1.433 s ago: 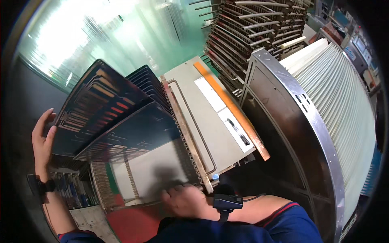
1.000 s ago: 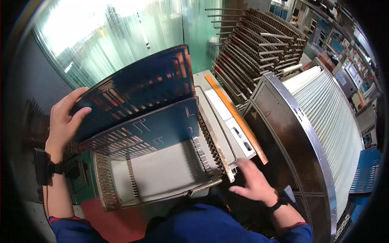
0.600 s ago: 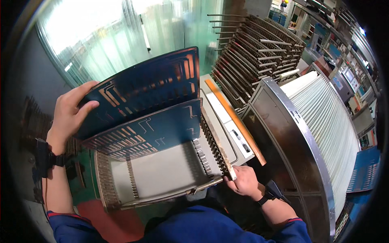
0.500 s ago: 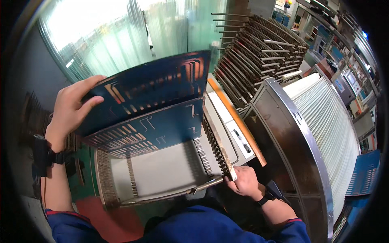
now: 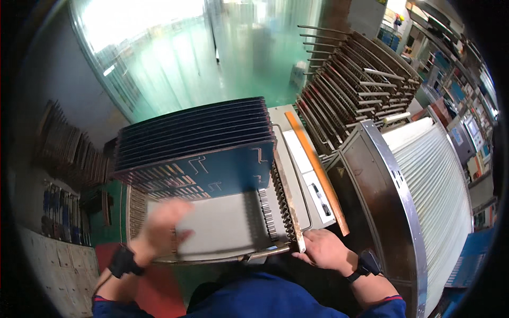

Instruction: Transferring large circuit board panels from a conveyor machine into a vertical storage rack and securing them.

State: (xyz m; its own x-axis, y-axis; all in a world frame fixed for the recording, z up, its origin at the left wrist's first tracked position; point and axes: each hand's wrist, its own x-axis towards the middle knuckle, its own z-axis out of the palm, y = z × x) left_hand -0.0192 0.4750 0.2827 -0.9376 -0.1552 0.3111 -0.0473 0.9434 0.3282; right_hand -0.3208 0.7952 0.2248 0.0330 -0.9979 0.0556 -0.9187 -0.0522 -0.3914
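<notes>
Though blurry, left hand [image 5: 161, 227]; rack [image 5: 289, 202] partly hidden

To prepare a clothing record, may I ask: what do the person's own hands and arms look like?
The left hand and right hand are bare. A black device is strapped to the left wrist, another to the right. The red-edged blue sleeves are short.

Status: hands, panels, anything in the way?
Left hand blurred, apparently empty, hiding part of rack. Right hand at rack's near right corner. Blue panels standing in rack.
</notes>
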